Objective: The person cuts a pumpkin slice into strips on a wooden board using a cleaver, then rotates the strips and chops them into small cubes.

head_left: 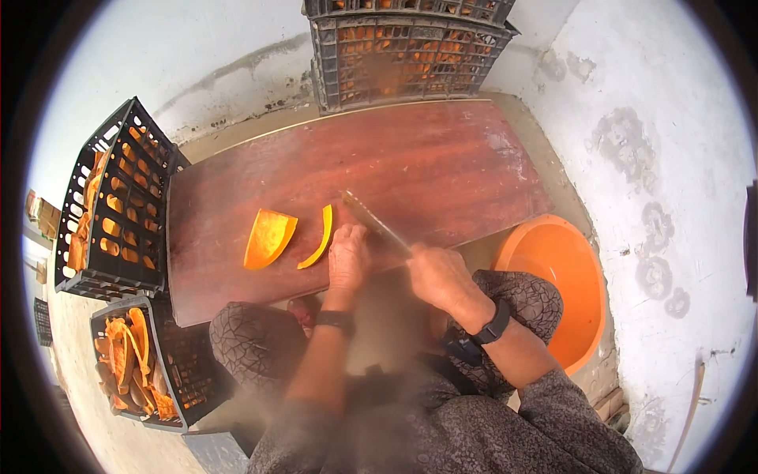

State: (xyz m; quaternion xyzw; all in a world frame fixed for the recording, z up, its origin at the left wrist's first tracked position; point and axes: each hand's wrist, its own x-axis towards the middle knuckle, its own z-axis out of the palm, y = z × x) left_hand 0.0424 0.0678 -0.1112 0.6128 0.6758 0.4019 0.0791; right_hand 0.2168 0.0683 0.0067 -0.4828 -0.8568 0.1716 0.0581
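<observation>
A knife [374,220] is gripped by its handle in my right hand [444,278], its blade slanting up and left over the board. My left hand [348,257] rests near the board's front edge with its fingers curled closed, left of the blade. Whatever it may hold is hidden under the fingers. Just left of that hand lies a thin curved pumpkin slice [323,241], apart from a larger pumpkin wedge [270,238]. Both pieces lie on the reddish-brown board [426,158].
An orange basin [588,304] stands at my right. Stacked black crates [324,63] with orange pieces are behind the board. At the left stand another filled crate [99,253] and a lower crate [162,371] holding pumpkin strips. A white wall [671,158] borders the right.
</observation>
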